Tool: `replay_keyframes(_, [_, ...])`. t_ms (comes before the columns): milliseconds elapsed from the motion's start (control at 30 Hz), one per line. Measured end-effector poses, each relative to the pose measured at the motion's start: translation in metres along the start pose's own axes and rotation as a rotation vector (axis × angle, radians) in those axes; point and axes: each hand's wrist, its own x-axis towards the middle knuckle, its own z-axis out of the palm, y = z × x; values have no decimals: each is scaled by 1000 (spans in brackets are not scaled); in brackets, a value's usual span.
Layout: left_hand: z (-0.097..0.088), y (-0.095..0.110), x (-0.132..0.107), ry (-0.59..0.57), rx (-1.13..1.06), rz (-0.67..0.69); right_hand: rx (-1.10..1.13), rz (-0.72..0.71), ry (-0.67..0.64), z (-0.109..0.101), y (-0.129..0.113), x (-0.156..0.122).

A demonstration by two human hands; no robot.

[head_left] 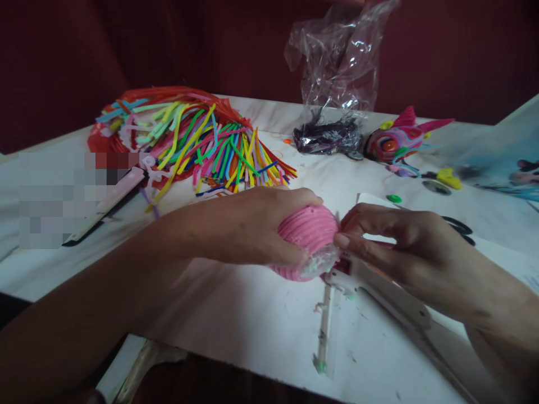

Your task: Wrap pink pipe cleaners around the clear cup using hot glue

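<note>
My left hand (252, 224) is wrapped around a round pink ball (309, 230) covered in coiled pink strands, held just above the white table (252, 320). My right hand (387, 235) pinches at the ball's right side with thumb and fingers pressed together on a pink strand end. A clear, glue-like patch shows on the ball's lower side. Under my right hand lies a white glue gun (379, 286).
A big pile of coloured strips (197, 140) on red plastic lies at the back left. A clear plastic bag (337, 62) over dark strands (326, 137), a colourful finished figure (396, 143), green and yellow buttons, and black scissors (461, 229) sit at the back right.
</note>
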Motion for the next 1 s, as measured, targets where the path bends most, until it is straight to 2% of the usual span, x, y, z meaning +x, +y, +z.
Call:
replay_keyframes(333, [4, 8, 1, 106, 100, -89, -52, -29, 69, 7, -7, -1])
replay_keyframes(567, [0, 17, 1, 72, 126, -148, -131, -108, 132, 9, -5, -5])
replay_keyframes(833, [5, 8, 2, 115, 104, -92, -158, -57, 78, 11, -8, -6])
replay_keyframes(1000, [6, 9, 0, 140, 112, -77, -252, 33, 109, 10, -1, -9])
